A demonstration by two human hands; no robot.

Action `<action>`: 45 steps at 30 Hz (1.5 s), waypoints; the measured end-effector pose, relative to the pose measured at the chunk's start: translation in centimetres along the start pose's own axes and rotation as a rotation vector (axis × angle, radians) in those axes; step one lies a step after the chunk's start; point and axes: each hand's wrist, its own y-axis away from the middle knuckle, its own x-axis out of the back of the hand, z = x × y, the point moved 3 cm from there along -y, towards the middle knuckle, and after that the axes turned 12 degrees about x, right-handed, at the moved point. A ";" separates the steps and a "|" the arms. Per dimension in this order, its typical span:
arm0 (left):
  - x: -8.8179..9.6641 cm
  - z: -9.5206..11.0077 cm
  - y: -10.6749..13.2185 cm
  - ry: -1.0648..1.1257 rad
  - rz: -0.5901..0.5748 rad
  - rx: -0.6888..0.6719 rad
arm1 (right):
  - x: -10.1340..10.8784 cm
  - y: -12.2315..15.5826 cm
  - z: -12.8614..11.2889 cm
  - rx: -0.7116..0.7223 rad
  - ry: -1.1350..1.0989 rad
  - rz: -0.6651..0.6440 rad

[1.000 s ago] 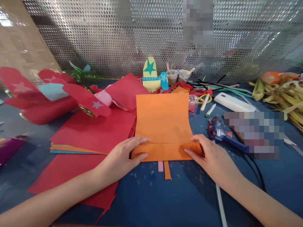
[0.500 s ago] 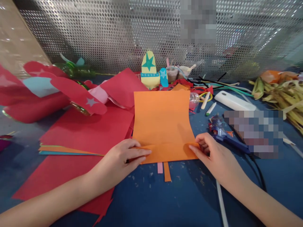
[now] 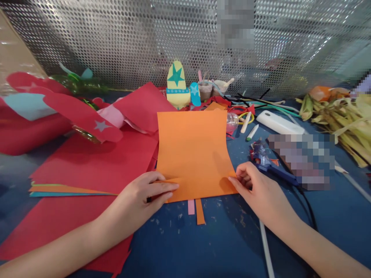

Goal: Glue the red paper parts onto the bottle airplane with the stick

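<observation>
An orange paper sheet (image 3: pixel 193 148) lies on the blue table (image 3: pixel 226 235) in front of me, its far edge curling up. My left hand (image 3: pixel 145 195) pinches the sheet's near left corner, where a small fold stands up. At the near right corner my right hand (image 3: pixel 256 189) pinches the edge between thumb and fingers. A pink strip (image 3: pixel 191 207) and an orange strip (image 3: pixel 199 211) stick out from under the sheet's near edge.
Red paper sheets (image 3: pixel 92 164) are stacked at the left, with red star-marked shapes (image 3: pixel 84 116) beyond. A blue glue gun (image 3: pixel 271 164) with a black cord lies to the right. A white case (image 3: pixel 279 123), pens, cups and dried leaves (image 3: pixel 344 119) fill the back.
The folded strip along the sheet's near edge has been flattened out, leaving only a small fold at the left corner. Both hands stay at the corners. The view has shifted slightly right.
</observation>
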 end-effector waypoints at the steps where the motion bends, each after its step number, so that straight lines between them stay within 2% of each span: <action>1: 0.0 0.1 0.0 -0.002 0.001 -0.002 | 0.0 0.0 0.0 0.002 0.005 0.003; 9: 0.1 0.3 0.0 -0.015 0.048 -0.044 | 0.1 0.0 -0.2 0.031 0.066 0.025; 14: -0.1 0.6 0.4 -0.030 0.115 -0.080 | 0.2 0.1 -0.7 0.147 0.170 0.071; 18: -0.1 1.1 0.9 -0.136 0.177 -0.162 | 0.3 0.2 -0.9 0.240 0.216 0.087; 22: 0.1 1.4 1.2 -0.273 0.201 -0.262 | 0.3 0.2 -0.9 0.272 0.246 0.099; 24: 0.0 1.4 1.3 -0.301 0.175 -0.351 | 0.3 0.2 -0.9 0.279 0.249 0.094; 27: -0.5 1.5 1.6 -0.327 0.054 -0.513 | 0.2 0.2 -0.9 0.284 0.241 0.087; 29: -0.6 1.7 1.7 -0.357 0.020 -0.562 | 0.2 0.3 -0.9 0.285 0.237 0.084; 36: -0.7 1.6 1.5 -0.390 0.038 -0.583 | 0.1 0.3 -0.6 0.269 0.231 0.050; 42: -0.6 1.7 1.2 -0.408 -0.035 -0.545 | 0.1 0.3 -0.6 0.256 0.213 0.047; 45: -0.6 1.6 1.1 -0.389 -0.037 -0.554 | 0.0 0.4 -0.6 0.255 0.202 0.051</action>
